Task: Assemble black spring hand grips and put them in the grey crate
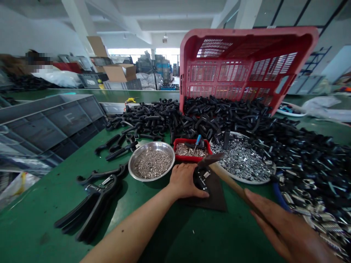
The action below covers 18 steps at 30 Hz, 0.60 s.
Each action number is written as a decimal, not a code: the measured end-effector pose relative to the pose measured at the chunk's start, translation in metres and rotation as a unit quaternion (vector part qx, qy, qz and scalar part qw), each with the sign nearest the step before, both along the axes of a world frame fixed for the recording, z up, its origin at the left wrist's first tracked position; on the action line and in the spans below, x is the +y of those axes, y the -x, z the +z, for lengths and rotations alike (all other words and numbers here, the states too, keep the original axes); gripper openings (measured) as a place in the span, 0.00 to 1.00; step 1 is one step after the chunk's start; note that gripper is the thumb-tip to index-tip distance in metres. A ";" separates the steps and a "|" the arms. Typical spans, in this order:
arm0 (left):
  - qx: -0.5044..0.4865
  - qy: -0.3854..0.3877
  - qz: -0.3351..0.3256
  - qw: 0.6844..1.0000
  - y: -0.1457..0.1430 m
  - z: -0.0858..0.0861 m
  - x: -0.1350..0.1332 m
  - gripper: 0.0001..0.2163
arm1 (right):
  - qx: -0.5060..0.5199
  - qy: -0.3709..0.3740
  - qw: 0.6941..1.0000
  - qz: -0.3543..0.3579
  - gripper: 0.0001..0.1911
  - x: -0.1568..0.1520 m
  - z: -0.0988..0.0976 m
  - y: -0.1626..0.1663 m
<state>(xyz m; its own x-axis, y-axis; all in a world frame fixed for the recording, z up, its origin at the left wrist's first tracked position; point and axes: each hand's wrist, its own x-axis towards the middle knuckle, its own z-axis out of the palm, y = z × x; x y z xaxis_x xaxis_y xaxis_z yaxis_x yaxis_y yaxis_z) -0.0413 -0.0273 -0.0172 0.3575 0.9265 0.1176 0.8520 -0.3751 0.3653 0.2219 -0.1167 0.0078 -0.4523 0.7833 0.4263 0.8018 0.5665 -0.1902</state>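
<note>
My left hand [184, 181] presses on a black plastic clamp part [202, 179], its thumb and fingers around the near side. A small coil spring [206, 175] shows on that part. Beneath it lies a dark flat pad [216, 195]. My right hand [285, 224], slightly blurred, is closed on the wooden handle of a hammer [231, 182]. The hammer's head is just above the clamp part; whether they touch I cannot tell. Left of my forearm lie several spring clamps [95, 201], stacked together.
A metal bowl [132, 166] of tiny metal pieces and a red tray [189, 159] of pins with a blue screwdriver [197, 139] stand ahead. At right are a white dish [270, 178] of metal parts and heaped black parts [309, 149]. A red crate [246, 34] lies tipped behind; grey crates [63, 124] stand left.
</note>
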 end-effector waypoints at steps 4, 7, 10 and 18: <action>-0.016 -0.003 0.003 1.000 0.001 -0.005 0.001 0.45 | -0.053 0.060 0.995 0.064 0.28 0.007 0.006 0.006; -0.014 -0.010 -0.014 1.000 0.002 -0.005 -0.001 0.45 | -0.010 0.066 0.998 -0.003 0.25 0.012 0.009 -0.005; 0.010 -0.043 -0.012 0.999 0.001 0.000 -0.010 0.44 | 0.055 0.118 0.985 -0.118 0.28 0.022 0.003 -0.028; 0.097 -0.059 0.016 0.993 -0.014 -0.004 -0.038 0.30 | -0.102 0.092 0.973 -0.184 0.22 0.073 -0.016 -0.085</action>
<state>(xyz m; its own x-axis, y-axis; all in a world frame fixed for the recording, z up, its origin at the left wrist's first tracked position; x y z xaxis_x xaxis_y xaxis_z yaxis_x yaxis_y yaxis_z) -0.0269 -0.0658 -0.0214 0.3554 0.9214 0.1574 0.9139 -0.3779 0.1483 0.3067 -0.0436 -0.0085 -0.1866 0.9629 0.1950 0.9759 0.2046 -0.0761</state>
